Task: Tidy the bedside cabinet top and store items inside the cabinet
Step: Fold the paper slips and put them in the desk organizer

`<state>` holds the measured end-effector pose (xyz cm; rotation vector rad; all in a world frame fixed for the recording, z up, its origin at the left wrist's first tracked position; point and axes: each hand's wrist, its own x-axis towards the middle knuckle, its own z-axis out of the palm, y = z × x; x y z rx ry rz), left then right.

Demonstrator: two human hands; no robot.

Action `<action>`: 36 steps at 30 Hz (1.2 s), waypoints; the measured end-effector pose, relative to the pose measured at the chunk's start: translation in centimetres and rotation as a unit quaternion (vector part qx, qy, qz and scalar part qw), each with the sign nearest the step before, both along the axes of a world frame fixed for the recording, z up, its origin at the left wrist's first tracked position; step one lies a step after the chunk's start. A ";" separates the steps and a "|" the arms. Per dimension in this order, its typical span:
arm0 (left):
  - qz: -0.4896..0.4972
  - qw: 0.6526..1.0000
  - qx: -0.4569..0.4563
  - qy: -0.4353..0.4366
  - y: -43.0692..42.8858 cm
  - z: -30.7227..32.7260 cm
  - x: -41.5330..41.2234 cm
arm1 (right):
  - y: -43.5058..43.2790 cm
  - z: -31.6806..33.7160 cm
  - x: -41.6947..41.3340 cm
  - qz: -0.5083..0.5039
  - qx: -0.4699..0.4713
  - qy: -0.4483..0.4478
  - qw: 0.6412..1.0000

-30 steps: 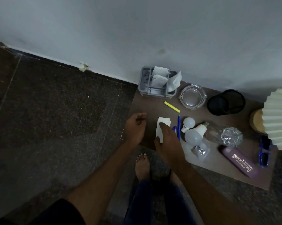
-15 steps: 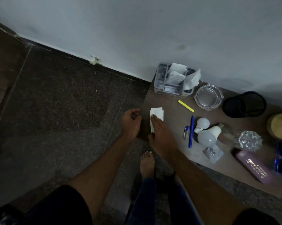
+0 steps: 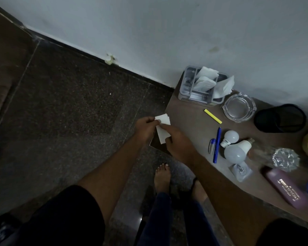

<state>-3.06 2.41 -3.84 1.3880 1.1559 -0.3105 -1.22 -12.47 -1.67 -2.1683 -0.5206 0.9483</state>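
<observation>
our left hand [image 3: 146,129] now pinches the far edge of the white papers [image 3: 163,129], which were flat on the cabinet top [image 3: 190,121] half a second ago. our right hand [image 3: 178,141] grips their near side (both closed on them). they are lifted at the left corner, so storing can begin; the pen [image 3: 217,144] and bulbs [image 3: 235,151] wait further right.

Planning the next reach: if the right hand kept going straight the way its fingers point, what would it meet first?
The right hand points up-left, so it would first meet the white paper slips it already pinches, then the left hand right behind; depth is unclear.
</observation>
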 end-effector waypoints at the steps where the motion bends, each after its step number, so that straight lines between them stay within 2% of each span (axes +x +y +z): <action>1: -0.006 1.000 0.008 0.002 0.0 0.0 -0.1 | -0.2 0.0 0.2 -0.012 0.000 0.001 1.000; 6: -0.088 0.993 0.064 -0.038 0.4 0.9 -0.2 | -1.2 0.6 1.5 -0.131 0.030 0.027 0.991; 10: -0.151 0.982 0.065 -0.090 0.3 2.5 0.0 | -2.2 1.1 3.1 -0.174 0.059 0.017 0.983; 18: -0.219 0.959 0.062 -0.168 0.0 5.8 1.6 | -3.9 4.4 6.9 -0.100 0.124 0.077 0.984; 22: -0.241 0.944 0.064 -0.216 -0.7 7.1 2.6 | -4.2 6.7 8.9 -0.085 0.135 0.068 0.985; 26: -0.224 0.937 0.078 -0.255 -1.4 8.3 3.7 | -4.4 8.2 10.6 -0.050 0.105 0.018 0.993; 32: -0.212 0.942 0.060 -0.253 -1.6 9.5 5.1 | -4.2 10.0 11.4 -0.112 0.152 0.010 0.982; 36: -0.239 0.934 0.049 -0.259 -1.0 10.7 6.3 | -4.2 10.2 11.5 -0.137 0.136 0.028 0.981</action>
